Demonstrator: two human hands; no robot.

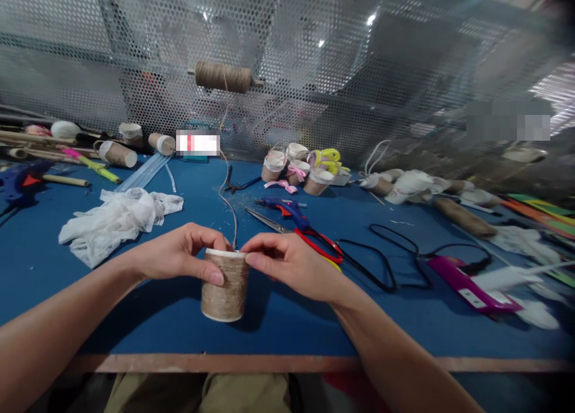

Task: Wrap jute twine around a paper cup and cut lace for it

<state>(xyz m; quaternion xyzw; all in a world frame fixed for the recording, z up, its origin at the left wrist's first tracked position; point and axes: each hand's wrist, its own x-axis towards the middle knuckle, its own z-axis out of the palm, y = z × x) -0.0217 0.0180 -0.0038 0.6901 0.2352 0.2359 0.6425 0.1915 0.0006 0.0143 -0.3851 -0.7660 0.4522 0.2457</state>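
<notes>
A paper cup wrapped in brown twine (226, 287) stands near the front edge of the blue table (287, 329). My left hand (179, 254) grips the cup's upper part, thumb on its side. My right hand (294, 263) pinches at the cup's rim, where a strand of twine (224, 191) runs up from the cup to a twine spool (223, 76) hung on the mesh wall.
Scissors with red handles (309, 236) and a blue glue gun (287, 209) lie just behind my right hand. A crumpled white plastic bag (114, 218) lies at the left. Wrapped cups (296, 167), a purple glue gun (467, 284) and black cables (386, 263) lie at the right.
</notes>
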